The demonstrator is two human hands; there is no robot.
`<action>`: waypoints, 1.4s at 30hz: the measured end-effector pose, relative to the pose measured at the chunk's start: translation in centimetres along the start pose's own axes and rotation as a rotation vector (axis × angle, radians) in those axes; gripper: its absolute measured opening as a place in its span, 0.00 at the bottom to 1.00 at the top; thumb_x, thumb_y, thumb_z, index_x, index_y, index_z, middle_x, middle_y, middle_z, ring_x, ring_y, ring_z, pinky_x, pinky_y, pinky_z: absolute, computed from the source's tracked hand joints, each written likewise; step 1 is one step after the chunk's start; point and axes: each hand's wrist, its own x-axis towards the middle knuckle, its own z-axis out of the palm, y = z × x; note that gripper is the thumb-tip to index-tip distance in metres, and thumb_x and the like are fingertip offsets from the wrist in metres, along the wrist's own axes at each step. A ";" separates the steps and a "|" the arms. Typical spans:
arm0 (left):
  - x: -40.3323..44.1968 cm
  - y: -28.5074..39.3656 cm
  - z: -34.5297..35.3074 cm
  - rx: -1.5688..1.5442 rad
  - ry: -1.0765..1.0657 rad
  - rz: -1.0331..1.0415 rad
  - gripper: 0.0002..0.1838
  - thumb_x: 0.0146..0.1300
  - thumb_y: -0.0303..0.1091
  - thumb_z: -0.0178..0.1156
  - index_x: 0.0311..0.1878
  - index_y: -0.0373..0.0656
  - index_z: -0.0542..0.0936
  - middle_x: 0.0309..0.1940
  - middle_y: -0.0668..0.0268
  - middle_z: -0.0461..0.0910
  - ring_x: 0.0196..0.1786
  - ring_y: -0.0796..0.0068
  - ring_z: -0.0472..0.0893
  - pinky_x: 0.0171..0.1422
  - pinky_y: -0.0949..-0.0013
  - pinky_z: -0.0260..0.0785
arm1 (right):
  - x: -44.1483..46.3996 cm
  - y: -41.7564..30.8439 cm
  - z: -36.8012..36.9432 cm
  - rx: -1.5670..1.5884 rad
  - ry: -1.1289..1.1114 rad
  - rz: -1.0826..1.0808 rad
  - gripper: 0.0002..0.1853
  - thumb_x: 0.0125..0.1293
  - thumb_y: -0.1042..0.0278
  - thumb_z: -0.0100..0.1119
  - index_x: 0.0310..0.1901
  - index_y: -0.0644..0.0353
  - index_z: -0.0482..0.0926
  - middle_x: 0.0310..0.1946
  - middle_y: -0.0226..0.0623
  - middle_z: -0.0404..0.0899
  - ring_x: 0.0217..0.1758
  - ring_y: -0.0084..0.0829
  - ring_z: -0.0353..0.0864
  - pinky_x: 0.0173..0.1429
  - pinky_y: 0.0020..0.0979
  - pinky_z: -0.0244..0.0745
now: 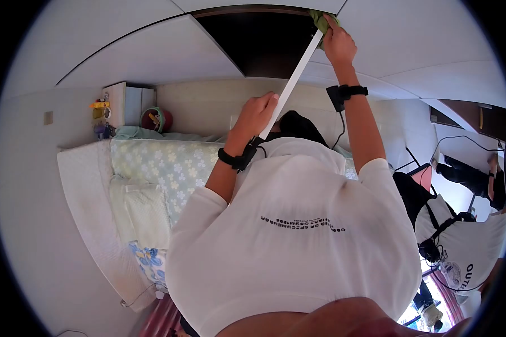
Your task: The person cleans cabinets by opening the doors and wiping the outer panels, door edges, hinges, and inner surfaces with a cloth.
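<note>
A long white board point(296, 77), seen edge-on, slants from the dark cabinet opening point(258, 42) down towards my chest; it looks like an open cabinet door. My left hand point(256, 117) is closed round its lower part, with the thumb along the edge. Up at the board's far end, my right hand point(339, 46) grips a crumpled green cloth point(322, 22) and presses it near the top corner. The fingers partly hide the cloth. Each wrist wears a black strap with a small device and a cable.
A bed with a floral sheet point(163, 163) lies below to the left, with a white headboard point(90, 196) beside it. A bin point(156, 119) stands near a small cabinet point(130, 104). At the right are a person in a white shirt point(469, 253) and a red-topped stool point(423, 177).
</note>
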 end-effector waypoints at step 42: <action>9.5 -5.2 -20.9 0.333 0.307 0.089 0.12 0.59 0.39 0.68 0.40 0.43 0.81 0.39 0.63 0.82 0.37 0.60 0.82 0.42 0.62 0.74 | 1.1 -3.9 2.5 -0.130 -0.080 -0.109 0.22 0.65 0.59 0.56 0.61 0.39 0.78 0.25 0.45 0.82 0.28 0.49 0.83 0.33 0.48 0.77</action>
